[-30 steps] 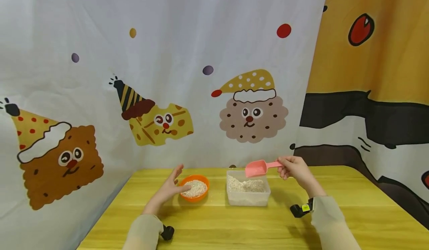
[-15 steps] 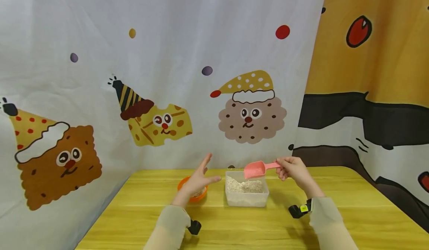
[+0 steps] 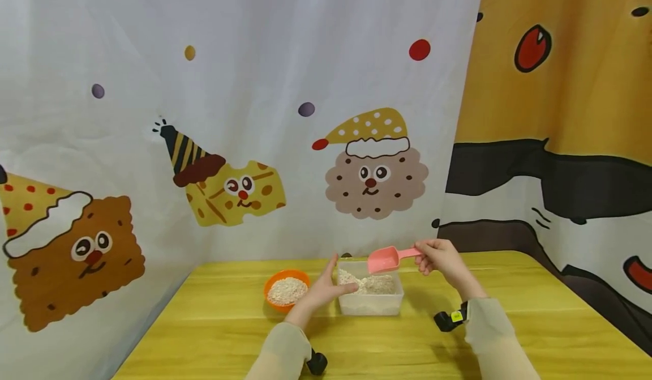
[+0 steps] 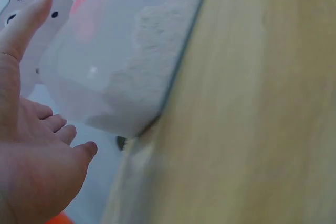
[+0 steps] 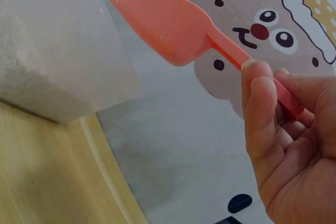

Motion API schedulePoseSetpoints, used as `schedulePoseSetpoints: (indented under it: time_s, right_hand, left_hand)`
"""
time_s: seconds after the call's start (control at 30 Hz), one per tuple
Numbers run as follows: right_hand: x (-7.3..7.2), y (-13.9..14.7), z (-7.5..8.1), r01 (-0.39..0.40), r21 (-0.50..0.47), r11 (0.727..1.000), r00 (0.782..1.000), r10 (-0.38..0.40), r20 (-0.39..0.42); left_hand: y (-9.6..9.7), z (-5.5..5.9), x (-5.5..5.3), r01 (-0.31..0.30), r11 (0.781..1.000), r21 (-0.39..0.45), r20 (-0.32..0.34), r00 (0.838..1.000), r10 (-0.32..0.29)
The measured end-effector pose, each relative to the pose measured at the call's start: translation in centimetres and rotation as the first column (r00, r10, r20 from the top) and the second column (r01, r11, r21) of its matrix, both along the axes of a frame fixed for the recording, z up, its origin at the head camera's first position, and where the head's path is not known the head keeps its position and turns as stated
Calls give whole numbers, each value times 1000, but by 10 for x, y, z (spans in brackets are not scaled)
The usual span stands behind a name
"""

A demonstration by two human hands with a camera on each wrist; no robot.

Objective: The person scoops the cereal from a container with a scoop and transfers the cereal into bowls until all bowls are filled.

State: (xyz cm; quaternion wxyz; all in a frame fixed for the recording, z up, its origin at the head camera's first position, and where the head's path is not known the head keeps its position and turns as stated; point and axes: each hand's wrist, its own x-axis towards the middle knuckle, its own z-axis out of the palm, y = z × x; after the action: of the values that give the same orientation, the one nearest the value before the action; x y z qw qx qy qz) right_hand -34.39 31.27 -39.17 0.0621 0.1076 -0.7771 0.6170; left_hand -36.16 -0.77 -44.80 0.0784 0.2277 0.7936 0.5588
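Note:
My right hand pinches the handle of a pink scoop, holding it over the back right part of a translucent plastic box. In the right wrist view a few pale specks cling to the scoop. Pale oat-like flakes lie in the box, heaped unevenly. At the box's left side is my left hand, its fingers extended and thumb spread toward the rim. The left wrist view shows that hand beside the box wall, with nothing in its grasp.
An orange bowl of similar flakes stands left of the box, partly behind the left forearm. All rests on a yellow wood-grain table. Behind the table's back edge hangs a curtain printed with cartoon figures.
My left hand has moved right, from the orange bowl's rim across to the box's left side. The right hand keeps the scoop almost still above the box. The head view has shifted slightly.

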Motion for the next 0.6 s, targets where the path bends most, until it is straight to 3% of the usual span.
schedulePoseSetpoints:
  time_s: [0.27, 0.6]
  right_hand:
    - [1, -5, -3, -3, 6, 1000, 1000, 3, 17]
    - [-2, 0, -5, 4, 18, 1000, 1000, -4, 13]
  left_hand:
    - [5, -16, -5, 14, 991, 136, 117, 993, -30]
    - [4, -13, -4, 64, 995, 80, 99, 993, -72]
